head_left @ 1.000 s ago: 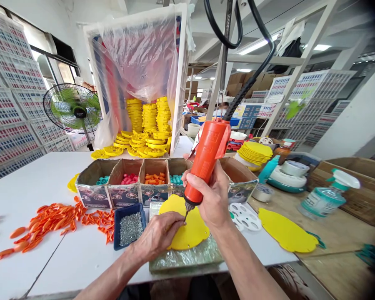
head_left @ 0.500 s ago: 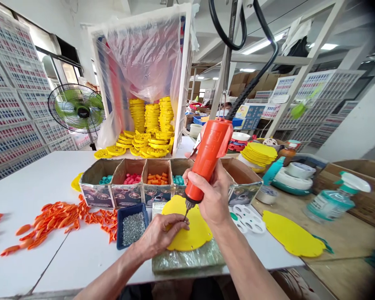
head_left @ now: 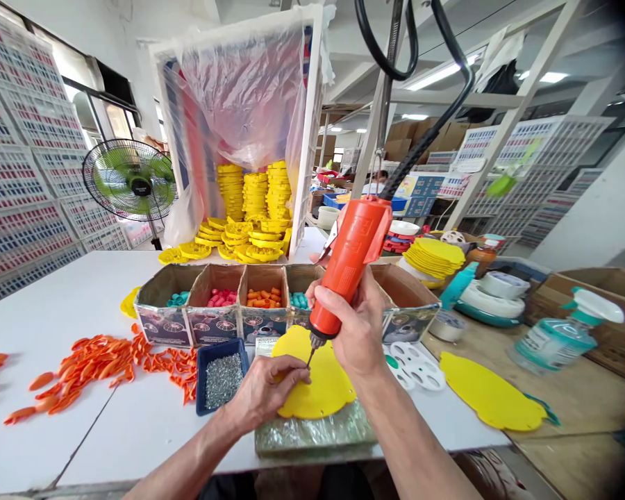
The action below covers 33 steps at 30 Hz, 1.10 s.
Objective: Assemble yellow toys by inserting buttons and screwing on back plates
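My right hand (head_left: 355, 326) grips an orange electric screwdriver (head_left: 346, 260) that hangs from a black cable, its bit pointing down at a yellow plastic piece (head_left: 320, 389). The yellow piece lies on a shiny pad (head_left: 312, 432) at the table's front edge. My left hand (head_left: 267, 389) rests on the piece's left side, fingers pinched together right at the bit's tip. What they pinch is too small to make out. A blue tray of small metal screws (head_left: 219, 378) sits just left of that hand.
A row of cardboard bins (head_left: 213, 305) holds teal, pink and orange parts. Loose orange pieces (head_left: 98, 361) are scattered to the left. Yellow stacks (head_left: 250, 201), a fan (head_left: 130, 180), a white disc (head_left: 414, 362), another yellow piece (head_left: 489, 392) and a spray bottle (head_left: 562, 337) surround the spot.
The view has shifted slightly. Both hands and the screwdriver stay at the same place on the yellow piece.
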Motion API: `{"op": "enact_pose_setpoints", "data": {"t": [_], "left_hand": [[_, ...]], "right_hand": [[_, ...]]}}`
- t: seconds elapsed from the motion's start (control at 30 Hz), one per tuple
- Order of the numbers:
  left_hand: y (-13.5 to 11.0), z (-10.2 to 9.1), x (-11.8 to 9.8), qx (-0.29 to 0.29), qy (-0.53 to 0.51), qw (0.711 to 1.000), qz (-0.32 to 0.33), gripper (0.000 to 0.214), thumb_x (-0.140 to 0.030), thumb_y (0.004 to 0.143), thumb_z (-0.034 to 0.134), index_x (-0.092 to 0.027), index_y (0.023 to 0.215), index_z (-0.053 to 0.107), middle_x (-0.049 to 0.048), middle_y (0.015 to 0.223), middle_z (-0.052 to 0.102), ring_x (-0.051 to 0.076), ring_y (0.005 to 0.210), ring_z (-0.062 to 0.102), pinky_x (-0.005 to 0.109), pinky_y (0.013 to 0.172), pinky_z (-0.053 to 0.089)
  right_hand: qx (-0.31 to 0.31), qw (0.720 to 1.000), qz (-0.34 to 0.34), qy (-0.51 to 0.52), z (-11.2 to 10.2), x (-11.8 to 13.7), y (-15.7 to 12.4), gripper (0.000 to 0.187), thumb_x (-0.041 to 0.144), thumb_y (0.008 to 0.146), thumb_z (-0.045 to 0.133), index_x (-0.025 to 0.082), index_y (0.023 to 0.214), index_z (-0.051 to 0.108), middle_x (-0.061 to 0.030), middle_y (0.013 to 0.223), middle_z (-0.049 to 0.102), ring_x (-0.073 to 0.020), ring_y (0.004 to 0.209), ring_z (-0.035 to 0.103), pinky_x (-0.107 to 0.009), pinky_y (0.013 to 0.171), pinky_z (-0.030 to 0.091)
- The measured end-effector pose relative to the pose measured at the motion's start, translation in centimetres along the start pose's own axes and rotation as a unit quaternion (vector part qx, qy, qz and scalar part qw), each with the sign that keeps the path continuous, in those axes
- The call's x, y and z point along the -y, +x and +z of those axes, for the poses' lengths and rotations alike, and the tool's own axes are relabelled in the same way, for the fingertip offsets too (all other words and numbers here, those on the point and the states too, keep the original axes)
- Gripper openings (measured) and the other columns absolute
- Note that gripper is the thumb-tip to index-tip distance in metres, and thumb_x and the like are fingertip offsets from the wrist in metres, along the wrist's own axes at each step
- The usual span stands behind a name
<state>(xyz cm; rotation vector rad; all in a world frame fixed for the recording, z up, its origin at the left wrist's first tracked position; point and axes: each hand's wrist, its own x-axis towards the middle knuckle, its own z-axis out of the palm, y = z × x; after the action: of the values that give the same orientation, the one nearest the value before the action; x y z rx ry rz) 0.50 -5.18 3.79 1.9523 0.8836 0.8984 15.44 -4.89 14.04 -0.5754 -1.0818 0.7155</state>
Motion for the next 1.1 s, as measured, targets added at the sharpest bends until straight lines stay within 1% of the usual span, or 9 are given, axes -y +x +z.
{"op": "enact_pose_setpoints", "data": {"t": [0.13,0.27,0.37,0.43,0.5,0.7,0.93,1.1], "left_hand": [[-0.04,0.17,0.29,-0.011,-0.007,1.000,0.004,0.023,-0.033,0.094,0.063,-0.021,0.089,0.082,0.0023,0.089,0.083,0.018,0.081,0.076,0.023,0.076,0.053],[-0.10,0.31,0.42,-0.026,-0.015,1.000,0.001,0.018,-0.030,0.092,0.067,-0.021,0.090,0.083,0.0018,0.091,0.084,0.019,0.083,0.076,0.023,0.076,0.054],[-0.17,0.34,0.39,-0.031,-0.013,0.999,-0.008,0.017,-0.030,0.091,0.068,-0.021,0.091,0.083,0.0016,0.093,0.084,0.019,0.083,0.077,0.023,0.076,0.054],[-0.24,0.32,0.34,-0.030,-0.007,0.999,-0.013,0.019,-0.032,0.093,0.066,-0.022,0.093,0.083,0.0016,0.095,0.084,0.019,0.085,0.077,0.023,0.077,0.055],[-0.33,0.27,0.29,-0.027,-0.001,1.000,-0.011,0.022,-0.034,0.095,0.064,-0.023,0.096,0.083,0.0021,0.098,0.084,0.020,0.088,0.077,0.024,0.079,0.055],[-0.45,0.17,0.49,-0.029,0.008,1.000,0.007,0.024,-0.035,0.097,0.062,-0.023,0.102,0.082,0.0018,0.103,0.084,0.021,0.094,0.078,0.025,0.086,0.055],[-0.51,0.38,1.04,-0.037,0.009,0.999,0.010,0.022,-0.035,0.097,0.063,-0.024,0.101,0.082,0.0010,0.101,0.084,0.020,0.092,0.079,0.024,0.083,0.056],[-0.47,0.13,0.61,-0.051,0.014,0.998,0.025,0.021,-0.032,0.097,0.062,-0.023,0.098,0.081,0.0008,0.096,0.084,0.019,0.086,0.079,0.023,0.080,0.055]], "right_hand": [[-0.002,1.000,0.001,-0.001,-0.03,-0.03,-0.21,0.036,0.025,0.078,0.076,0.027,0.112,0.064,-0.0024,0.107,0.073,-0.0135,0.066,0.062,-0.030,0.062,0.053],[-0.013,1.000,0.008,0.005,0.10,0.07,-0.33,0.032,0.024,0.076,0.077,0.026,0.106,0.065,-0.0004,0.095,0.072,-0.0138,0.065,0.061,-0.030,0.062,0.053],[-0.018,1.000,0.011,0.010,0.32,0.20,-0.32,0.034,0.024,0.075,0.077,0.026,0.106,0.064,-0.0017,0.101,0.073,-0.0138,0.065,0.062,-0.030,0.061,0.053],[-0.021,1.000,0.010,0.007,0.45,0.22,-0.28,0.037,0.025,0.074,0.077,0.026,0.109,0.064,-0.0034,0.109,0.073,-0.0146,0.067,0.063,-0.031,0.061,0.053],[-0.019,1.000,0.008,0.003,0.54,0.18,-0.25,0.039,0.025,0.073,0.077,0.026,0.110,0.064,-0.0039,0.112,0.074,-0.0155,0.070,0.065,-0.031,0.062,0.054],[-0.008,1.000,0.002,-0.010,0.58,-0.07,-0.31,0.037,0.025,0.076,0.076,0.027,0.111,0.064,-0.0030,0.112,0.074,-0.0145,0.067,0.064,-0.031,0.063,0.055],[-0.004,1.000,0.005,-0.010,0.66,-0.02,-0.39,0.033,0.025,0.076,0.076,0.027,0.107,0.066,-0.0024,0.107,0.073,-0.0142,0.067,0.063,-0.031,0.063,0.054],[0.004,1.000,0.000,-0.018,0.60,-0.09,-0.34,0.034,0.026,0.076,0.076,0.026,0.109,0.066,-0.0023,0.109,0.072,-0.0147,0.070,0.062,-0.030,0.064,0.053]]}}
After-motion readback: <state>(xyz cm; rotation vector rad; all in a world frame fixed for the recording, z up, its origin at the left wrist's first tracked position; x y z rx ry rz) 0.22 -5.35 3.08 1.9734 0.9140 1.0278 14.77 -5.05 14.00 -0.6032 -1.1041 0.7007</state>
